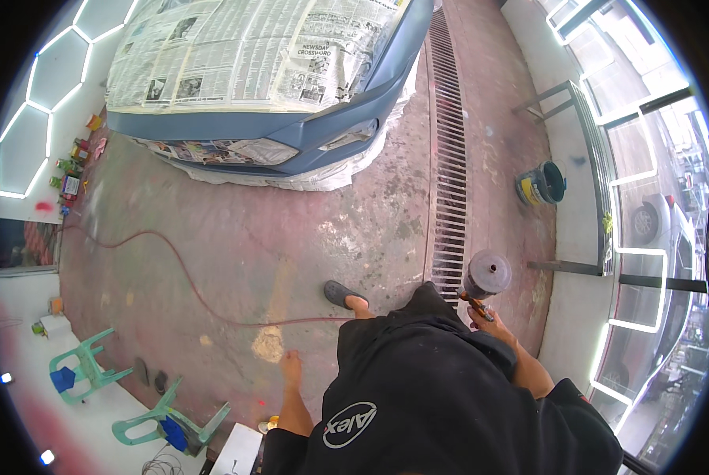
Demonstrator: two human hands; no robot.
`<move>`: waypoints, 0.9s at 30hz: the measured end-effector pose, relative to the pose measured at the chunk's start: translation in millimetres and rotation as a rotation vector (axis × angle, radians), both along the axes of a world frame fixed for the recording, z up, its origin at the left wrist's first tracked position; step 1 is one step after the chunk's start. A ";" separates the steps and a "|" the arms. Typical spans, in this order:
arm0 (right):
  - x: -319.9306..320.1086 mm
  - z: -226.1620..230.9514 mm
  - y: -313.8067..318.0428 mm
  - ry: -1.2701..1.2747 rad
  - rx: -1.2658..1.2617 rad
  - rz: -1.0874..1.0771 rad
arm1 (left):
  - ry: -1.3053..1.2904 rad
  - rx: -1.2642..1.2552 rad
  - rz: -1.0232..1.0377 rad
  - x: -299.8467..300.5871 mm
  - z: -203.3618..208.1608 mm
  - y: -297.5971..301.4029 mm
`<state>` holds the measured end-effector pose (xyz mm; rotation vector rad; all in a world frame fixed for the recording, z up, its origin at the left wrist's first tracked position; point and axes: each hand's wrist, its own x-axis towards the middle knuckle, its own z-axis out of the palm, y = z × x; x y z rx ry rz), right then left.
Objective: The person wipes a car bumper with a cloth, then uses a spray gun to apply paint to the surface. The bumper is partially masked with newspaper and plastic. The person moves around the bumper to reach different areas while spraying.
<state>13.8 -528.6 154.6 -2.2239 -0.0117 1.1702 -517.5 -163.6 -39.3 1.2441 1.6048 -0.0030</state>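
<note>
My right hand (487,318) is closed around the handle of a spray gun (476,305), held out to the right of my body. A round, grey, lidded paint cup (489,274) sits on top of the gun. To the left, my left hand (291,362) hangs low over the floor, touching nothing that shows; its fingers are too small and foreshortened to read. Ahead stands a blue-grey car front (212,127). Newspaper (244,55) is taped over its hood, and more paper covers the headlights and the floor edge beneath.
A red hose (182,257) curves across the floor toward me. Right of me run a drain grate (448,158), a dark bucket (540,184) and a metal rack (592,174). Green plastic chairs (85,366) stand at left, near loose slippers (161,381). Several cans (71,166) line the left wall.
</note>
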 end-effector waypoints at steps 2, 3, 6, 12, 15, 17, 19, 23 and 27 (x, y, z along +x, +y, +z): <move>-8.7 4.4 28.2 0.079 -0.042 -0.183 | -0.095 0.014 0.159 -3.4 8.4 37.8; -11.7 -3.4 25.0 0.034 -0.026 -0.147 | -0.144 0.018 0.235 -0.8 11.2 51.7; -8.9 -19.4 8.0 -0.037 0.012 -0.036 | -0.175 -0.019 0.248 15.2 8.9 81.8; -9.5 -4.4 49.2 0.204 0.208 -0.071 | -0.173 -0.084 0.210 45.4 9.6 97.0; -7.4 -37.3 35.8 0.362 0.409 -0.231 | -0.181 -0.130 0.188 60.7 8.6 80.4; -3.8 -68.7 31.4 0.403 0.402 -0.362 | -0.172 -0.158 0.182 73.1 22.3 69.1; 3.3 -85.4 56.9 0.408 0.396 -0.404 | -0.129 -0.133 0.102 69.5 32.6 67.1; 37.1 -79.9 144.0 0.309 0.276 -0.203 | 0.253 0.392 -0.921 25.7 -17.6 74.0; 80.4 -64.5 244.6 0.180 0.085 0.050 | 0.361 0.312 -0.894 27.7 -12.2 128.9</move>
